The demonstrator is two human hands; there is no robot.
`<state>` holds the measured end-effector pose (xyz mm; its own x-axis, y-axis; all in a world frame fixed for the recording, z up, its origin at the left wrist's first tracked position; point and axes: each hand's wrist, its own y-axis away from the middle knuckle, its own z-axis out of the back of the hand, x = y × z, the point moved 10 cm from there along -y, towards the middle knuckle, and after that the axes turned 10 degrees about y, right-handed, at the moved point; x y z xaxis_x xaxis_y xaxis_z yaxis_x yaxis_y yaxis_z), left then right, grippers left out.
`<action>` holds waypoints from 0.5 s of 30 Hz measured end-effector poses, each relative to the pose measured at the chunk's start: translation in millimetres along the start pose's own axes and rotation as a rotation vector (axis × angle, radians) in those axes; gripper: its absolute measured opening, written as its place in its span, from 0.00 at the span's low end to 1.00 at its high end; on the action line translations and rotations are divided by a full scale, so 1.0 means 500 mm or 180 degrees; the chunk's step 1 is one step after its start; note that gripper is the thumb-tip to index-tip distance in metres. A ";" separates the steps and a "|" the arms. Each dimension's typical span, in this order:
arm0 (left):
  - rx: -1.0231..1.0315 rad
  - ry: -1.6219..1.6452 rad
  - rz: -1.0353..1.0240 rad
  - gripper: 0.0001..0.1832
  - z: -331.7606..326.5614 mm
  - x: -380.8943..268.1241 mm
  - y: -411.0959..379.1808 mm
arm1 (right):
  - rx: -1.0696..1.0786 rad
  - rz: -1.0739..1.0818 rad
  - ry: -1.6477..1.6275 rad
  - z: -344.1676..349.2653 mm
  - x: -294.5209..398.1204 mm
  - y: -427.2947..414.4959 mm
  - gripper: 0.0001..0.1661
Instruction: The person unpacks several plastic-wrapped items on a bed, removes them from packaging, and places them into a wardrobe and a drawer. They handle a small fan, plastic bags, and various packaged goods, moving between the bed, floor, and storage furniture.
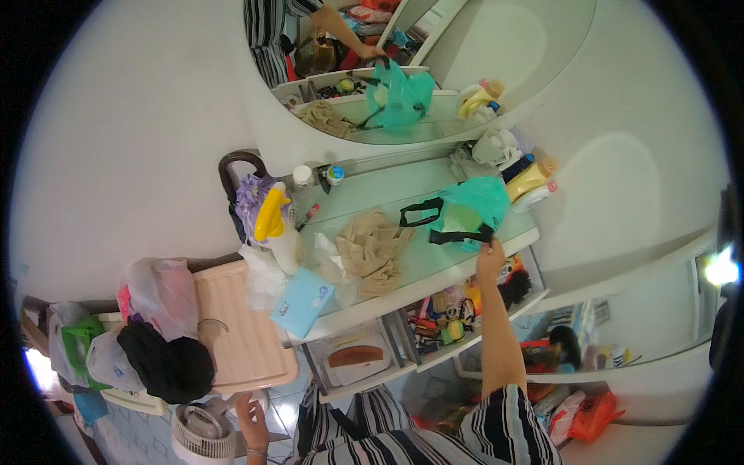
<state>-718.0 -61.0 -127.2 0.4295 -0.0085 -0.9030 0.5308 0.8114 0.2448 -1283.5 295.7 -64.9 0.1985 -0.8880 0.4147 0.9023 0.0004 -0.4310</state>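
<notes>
My right hand [492, 259] pinches the end of a black strap [459, 236] at the front of a teal plastic bag [481, 200]. A second black loop [423, 213] hangs out of the bag's left side. The bag stands on the glass top of a white dressing table [372, 195]. A crumpled beige cloth [375, 250] lies to its left. Down by my left side, my left hand [251, 415] is empty with loosely bent fingers, near a small white fan [203, 433].
Two drawers are pulled out below the tabletop: one holds a brown comb [356, 356], the other jumbled small items [444, 319]. Bottles [532, 180] stand at the right wall. A yellow-topped spray bottle [273, 221] and blue tissue pack [302, 302] sit left. An oval mirror [523, 52] rises behind.
</notes>
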 end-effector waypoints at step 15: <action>0.1935 0.1780 -0.0431 0.36 -0.520 -0.452 -0.034 | 0.2293 -0.2315 -0.4740 0.128 -0.154 0.230 0.24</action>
<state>-1014.0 79.1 -19.0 -0.0069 0.3380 -0.9411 0.9221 0.3662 0.1247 -1170.3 393.5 -95.3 -0.4955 0.3106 0.8112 0.8472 0.3790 0.3724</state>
